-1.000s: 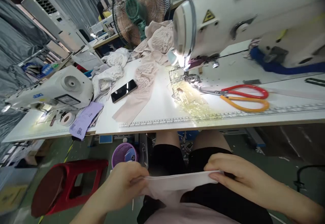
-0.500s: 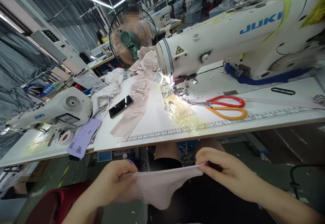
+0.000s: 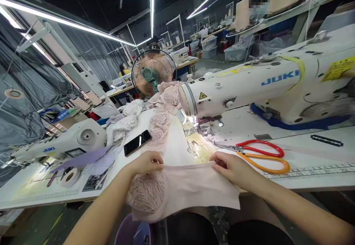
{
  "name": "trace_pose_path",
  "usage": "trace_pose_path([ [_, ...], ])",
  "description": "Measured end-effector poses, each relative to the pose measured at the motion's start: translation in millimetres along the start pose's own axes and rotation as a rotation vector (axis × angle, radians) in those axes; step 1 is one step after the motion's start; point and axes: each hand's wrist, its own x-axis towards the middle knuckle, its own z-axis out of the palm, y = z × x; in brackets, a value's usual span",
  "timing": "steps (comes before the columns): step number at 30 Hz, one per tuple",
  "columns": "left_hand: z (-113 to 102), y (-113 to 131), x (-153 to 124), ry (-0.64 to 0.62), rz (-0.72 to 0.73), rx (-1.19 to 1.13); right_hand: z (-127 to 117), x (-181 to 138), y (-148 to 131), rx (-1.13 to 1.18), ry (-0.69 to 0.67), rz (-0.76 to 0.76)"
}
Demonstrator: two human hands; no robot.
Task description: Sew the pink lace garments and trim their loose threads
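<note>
Both hands on the fabric, left hand (image 3: 146, 162) and right hand (image 3: 230, 169), each grip pinched on the top edge of a pale pink garment piece (image 3: 194, 185)! It spans the gap between them at the near edge of the desk (image 3: 176, 150), lace cup (image 3: 149, 193) hanging just below the left grip, plain panel dropping away below the right. Just beyond the left grip, a black phone (image 3: 138, 142) lies flat. Over to the right grip, and there are the scissors (image 3: 240, 149), red and orange handles, right beside it! Ahead, a crinkled yellowish sheet (image 3: 199, 147), then the lit sewing machine (image 3: 238, 87), and down below the left grip, a purple basket (image 3: 123, 230).
</note>
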Motion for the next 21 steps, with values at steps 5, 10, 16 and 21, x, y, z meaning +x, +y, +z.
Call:
trace_pose_path([
  [5, 4, -13, 3, -0.043, 0.013, -0.072, -7, 9, 8, 0.045, -0.137, 0.064],
  [10, 3, -18, 8, -0.079, 0.027, -0.116, -17, 24, 6, 0.079, -0.267, 0.156],
  [16, 2, -17, 8, -0.085, 0.064, -0.124, -8, 38, 0, -0.065, -0.244, 0.157],
  [21, -1, -13, -7, -0.033, 0.092, -0.121, -9, 33, -3, -0.019, -0.268, 0.016],
])
